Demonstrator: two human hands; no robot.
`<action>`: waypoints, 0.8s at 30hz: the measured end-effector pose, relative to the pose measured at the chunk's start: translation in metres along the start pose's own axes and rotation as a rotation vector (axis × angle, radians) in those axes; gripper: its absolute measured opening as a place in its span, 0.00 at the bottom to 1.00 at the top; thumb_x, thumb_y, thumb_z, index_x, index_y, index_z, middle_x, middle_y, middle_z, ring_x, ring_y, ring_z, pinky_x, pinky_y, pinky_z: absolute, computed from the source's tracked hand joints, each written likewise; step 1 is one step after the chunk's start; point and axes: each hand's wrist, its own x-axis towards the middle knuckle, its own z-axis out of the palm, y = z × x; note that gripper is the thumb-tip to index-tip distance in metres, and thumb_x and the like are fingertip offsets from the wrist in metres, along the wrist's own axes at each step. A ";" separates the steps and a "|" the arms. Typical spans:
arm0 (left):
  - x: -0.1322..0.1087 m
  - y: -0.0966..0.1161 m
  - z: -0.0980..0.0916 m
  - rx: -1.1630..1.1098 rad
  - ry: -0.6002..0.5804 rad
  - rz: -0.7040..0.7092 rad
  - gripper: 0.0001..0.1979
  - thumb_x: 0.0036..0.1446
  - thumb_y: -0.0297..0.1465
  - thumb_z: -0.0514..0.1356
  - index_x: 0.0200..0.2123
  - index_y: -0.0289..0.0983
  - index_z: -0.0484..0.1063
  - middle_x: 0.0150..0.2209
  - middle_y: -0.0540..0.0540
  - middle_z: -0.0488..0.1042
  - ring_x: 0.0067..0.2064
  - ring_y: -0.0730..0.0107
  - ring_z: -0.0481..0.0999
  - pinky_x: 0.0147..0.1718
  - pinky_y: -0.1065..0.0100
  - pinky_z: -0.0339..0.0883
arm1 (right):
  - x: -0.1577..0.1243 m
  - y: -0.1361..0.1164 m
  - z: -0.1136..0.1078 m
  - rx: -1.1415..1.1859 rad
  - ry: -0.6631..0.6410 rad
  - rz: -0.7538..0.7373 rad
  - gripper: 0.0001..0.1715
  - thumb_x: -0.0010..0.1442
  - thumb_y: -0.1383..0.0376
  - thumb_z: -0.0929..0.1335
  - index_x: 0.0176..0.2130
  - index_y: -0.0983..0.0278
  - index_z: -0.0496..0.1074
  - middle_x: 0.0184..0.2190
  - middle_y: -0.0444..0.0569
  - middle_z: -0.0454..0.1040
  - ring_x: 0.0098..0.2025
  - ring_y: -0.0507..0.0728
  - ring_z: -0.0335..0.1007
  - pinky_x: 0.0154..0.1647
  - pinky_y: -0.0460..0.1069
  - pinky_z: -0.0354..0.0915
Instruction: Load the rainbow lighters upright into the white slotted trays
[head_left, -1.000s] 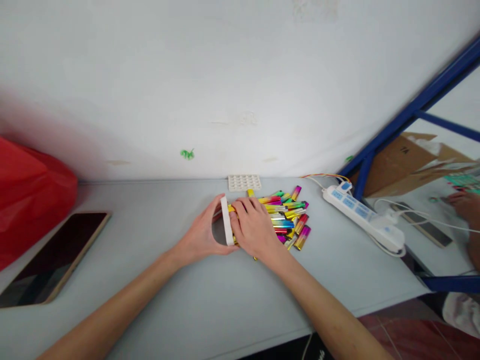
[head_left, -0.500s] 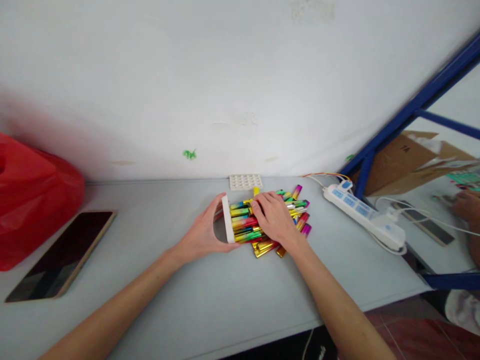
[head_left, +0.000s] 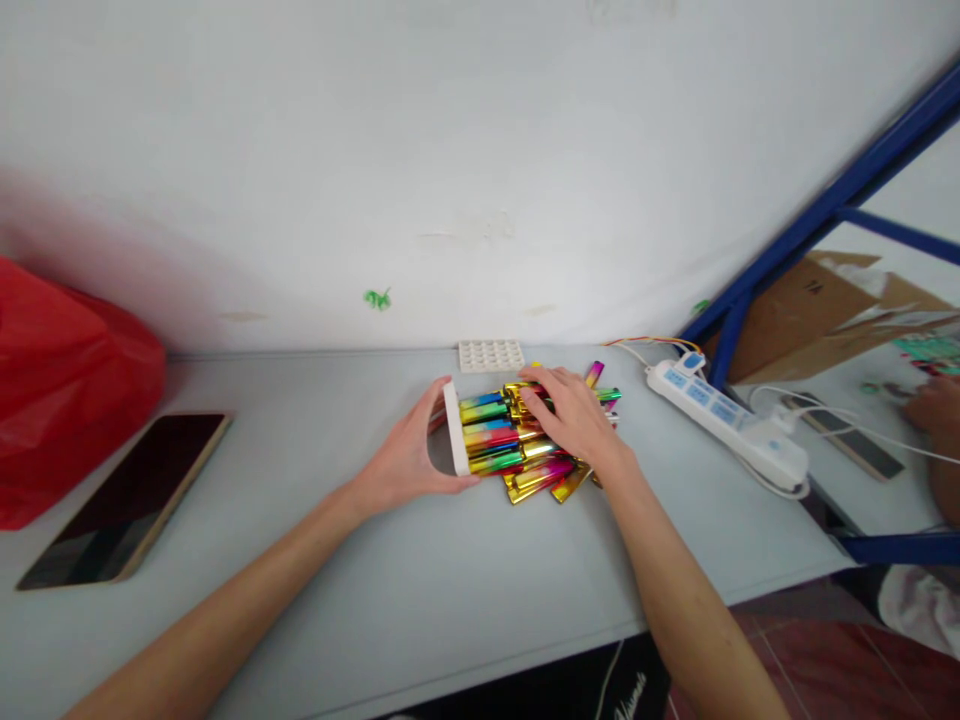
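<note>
My left hand (head_left: 409, 450) is wrapped round the back of a white tray (head_left: 454, 430) turned up on its edge, thumb at the bottom and fingers at the top. Several shiny, rainbow-coloured lighters (head_left: 491, 437) lie in rows, their left ends at the tray's face and gold ends pointing right. Over those gold ends curls my right hand (head_left: 568, 412), its fingers closed on the lighters; the exact grip is partly hidden. Beneath and beyond it is a loose pile of more lighters (head_left: 538, 480). A second white tray with a grid of holes (head_left: 491, 356) rests by the wall.
On the left are a red plastic bag (head_left: 75, 390) and a dark-screened tablet (head_left: 127, 500). A white power strip (head_left: 724, 420) with cables lies at right beside a blue metal frame (head_left: 739, 320). Beyond the frame are a cardboard box (head_left: 802, 310) and another person's hand (head_left: 934, 410).
My right hand has shifted slightly right, uncovering more of the rows at the tray. Some lighters in the pile have moved. My left hand keeps its hold on the tray.
</note>
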 end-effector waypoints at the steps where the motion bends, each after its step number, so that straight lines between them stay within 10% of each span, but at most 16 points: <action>1: 0.000 -0.001 0.000 -0.005 0.001 0.000 0.64 0.45 0.41 0.83 0.78 0.47 0.51 0.74 0.33 0.68 0.73 0.33 0.71 0.74 0.32 0.64 | 0.000 -0.001 0.001 0.002 0.015 0.006 0.19 0.81 0.56 0.63 0.60 0.61 0.77 0.52 0.56 0.85 0.54 0.67 0.78 0.60 0.59 0.67; 7: 0.001 -0.001 0.000 0.004 0.001 0.006 0.65 0.44 0.42 0.83 0.78 0.47 0.51 0.74 0.34 0.68 0.73 0.31 0.71 0.74 0.31 0.64 | 0.005 -0.005 0.009 0.027 0.044 0.055 0.26 0.83 0.57 0.58 0.46 0.62 0.81 0.48 0.57 0.84 0.52 0.66 0.79 0.62 0.59 0.68; 24: 0.000 0.001 0.000 0.022 0.001 -0.006 0.64 0.45 0.42 0.82 0.78 0.47 0.50 0.75 0.34 0.67 0.73 0.33 0.71 0.74 0.33 0.65 | 0.007 -0.012 0.015 -0.024 0.069 0.070 0.26 0.83 0.57 0.57 0.48 0.63 0.80 0.52 0.60 0.82 0.56 0.67 0.76 0.65 0.62 0.67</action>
